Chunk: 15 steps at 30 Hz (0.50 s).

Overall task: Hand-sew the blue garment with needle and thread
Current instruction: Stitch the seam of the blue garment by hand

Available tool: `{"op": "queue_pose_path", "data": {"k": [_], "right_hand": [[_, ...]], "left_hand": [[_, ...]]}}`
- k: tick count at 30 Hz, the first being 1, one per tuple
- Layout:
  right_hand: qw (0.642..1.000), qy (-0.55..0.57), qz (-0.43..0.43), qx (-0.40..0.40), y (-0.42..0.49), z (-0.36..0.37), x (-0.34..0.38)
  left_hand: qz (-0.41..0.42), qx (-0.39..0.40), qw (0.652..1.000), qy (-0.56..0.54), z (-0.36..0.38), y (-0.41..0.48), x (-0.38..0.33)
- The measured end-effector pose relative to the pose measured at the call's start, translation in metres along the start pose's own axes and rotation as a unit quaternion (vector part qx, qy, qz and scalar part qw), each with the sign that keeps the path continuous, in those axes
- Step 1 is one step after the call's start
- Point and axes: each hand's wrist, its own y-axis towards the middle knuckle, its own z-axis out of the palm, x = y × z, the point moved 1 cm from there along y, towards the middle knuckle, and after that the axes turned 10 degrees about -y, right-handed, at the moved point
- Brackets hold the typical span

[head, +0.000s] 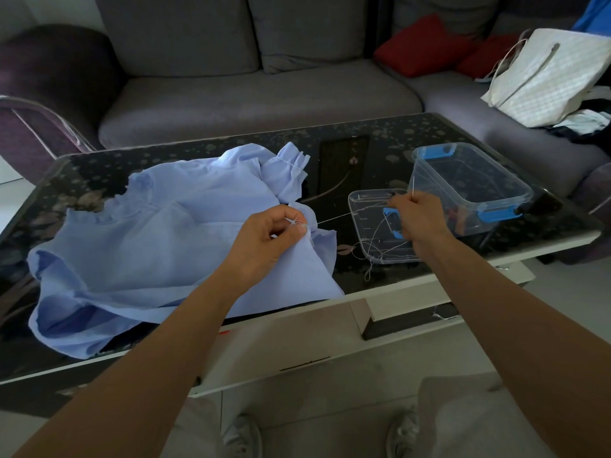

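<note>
**A:** What lies on the left?

**B:** The blue garment (pixel 132 246) lies crumpled over the left half of the dark glass table (pixel 347 160). Its near edge hangs over the table's front.

**A:** And the left hand?

**B:** The left hand (pixel 267 239) rests on the garment's right edge. Thumb and forefinger pinch a fold of cloth where the thread (pixel 344 215) comes out.

**A:** Where does the thread go?

**B:** It runs taut rightwards to the right hand (pixel 420 216). That hand pinches the needle (pixel 413 186) and holds it upright above a clear lid (pixel 360 203) lying flat on the table. Slack thread loops across the lid and dangles past the table's front edge.

**A:** Further right?

**B:** A clear box (pixel 469 216) with blue latches stands open just behind the right hand. A white bag (pixel 545 77) sits on the grey sofa (pixel 264 100) beyond.
</note>
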Motion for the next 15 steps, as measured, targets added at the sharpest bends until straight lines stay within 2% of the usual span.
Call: {"op": "queue_pose_path", "data": {"k": [4,7,10,15], "right_hand": [[0.998,-0.056,-0.001,-0.006,0.004,0.000,-0.009],[0.997,-0.056,-0.059,0.017,-0.004,0.005,0.000],[0.983,-0.065,-0.139,0.100,-0.022,0.011,0.019],[0.923,-0.117,-0.229,0.285,-0.059,0.019,0.041]], "left_hand": [[-0.007,0.003,1.000,-0.010,0.000,0.000,0.001],[-0.008,0.001,1.000,-0.004,0.001,0.001,0.001],[-0.005,0.003,1.000,0.000,0.001,0.001,0.001],[-0.007,0.010,1.000,-0.020,0.002,-0.001,0.000]]}}
